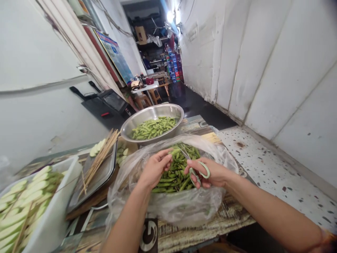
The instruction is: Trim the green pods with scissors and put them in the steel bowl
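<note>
An opened clear plastic bag full of green edamame pods lies on the table in front of me. My right hand holds scissors with pale green handles; the blades point up and left over the pods. Across from the blade tips, my left hand pinches a green pod between thumb and fingers, mostly hidden by them. Behind the bag stands a steel basin with more edamame pods inside.
At the left, a white tub holds pale green slices on skewers. Beside it, a metal tray carries a bundle of wooden skewers. A wall runs along the right, above a speckled floor. Farther back is a small white table.
</note>
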`<state>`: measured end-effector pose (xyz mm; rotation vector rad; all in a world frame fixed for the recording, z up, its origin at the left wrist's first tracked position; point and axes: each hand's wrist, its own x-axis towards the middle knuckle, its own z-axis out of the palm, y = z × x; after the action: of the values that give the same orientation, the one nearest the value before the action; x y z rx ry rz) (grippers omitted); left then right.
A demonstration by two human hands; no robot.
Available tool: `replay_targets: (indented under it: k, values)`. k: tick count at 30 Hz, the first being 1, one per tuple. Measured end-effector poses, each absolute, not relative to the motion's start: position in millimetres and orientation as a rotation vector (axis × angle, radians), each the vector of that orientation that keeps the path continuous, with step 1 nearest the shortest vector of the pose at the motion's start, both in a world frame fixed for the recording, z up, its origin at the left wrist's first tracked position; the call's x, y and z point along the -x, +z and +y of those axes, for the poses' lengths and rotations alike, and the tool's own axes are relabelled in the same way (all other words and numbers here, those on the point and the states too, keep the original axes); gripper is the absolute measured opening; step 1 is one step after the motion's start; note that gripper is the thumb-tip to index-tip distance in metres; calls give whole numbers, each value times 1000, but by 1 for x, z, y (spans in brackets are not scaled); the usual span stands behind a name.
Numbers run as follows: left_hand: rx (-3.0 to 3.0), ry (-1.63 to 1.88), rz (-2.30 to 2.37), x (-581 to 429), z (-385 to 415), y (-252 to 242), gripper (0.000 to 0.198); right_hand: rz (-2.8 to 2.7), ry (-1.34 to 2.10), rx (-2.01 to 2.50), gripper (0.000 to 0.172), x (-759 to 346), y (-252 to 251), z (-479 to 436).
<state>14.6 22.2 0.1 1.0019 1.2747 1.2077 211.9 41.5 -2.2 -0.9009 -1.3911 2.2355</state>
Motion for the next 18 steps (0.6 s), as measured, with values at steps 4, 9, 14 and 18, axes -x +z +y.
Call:
replay_targets:
  k: [4, 9, 14, 18]
  values:
    - [-1049, 1205, 1267, -16, 21, -1, 48, -1443, 2218, 923, 46, -210, -5, 39]
    - [-1224, 1068, 1393, -17, 20, -5, 39, -1547, 2025, 966, 42, -206, -10, 38]
    - [-1309, 1087, 1512, -23, 20, -4, 37, -1661, 1899, 1010, 40, -205, -7, 37]
    - [-1341, 1156, 1569, -26, 19, -2, 32, -1726, 1852, 1038, 42, -205, -4, 36]
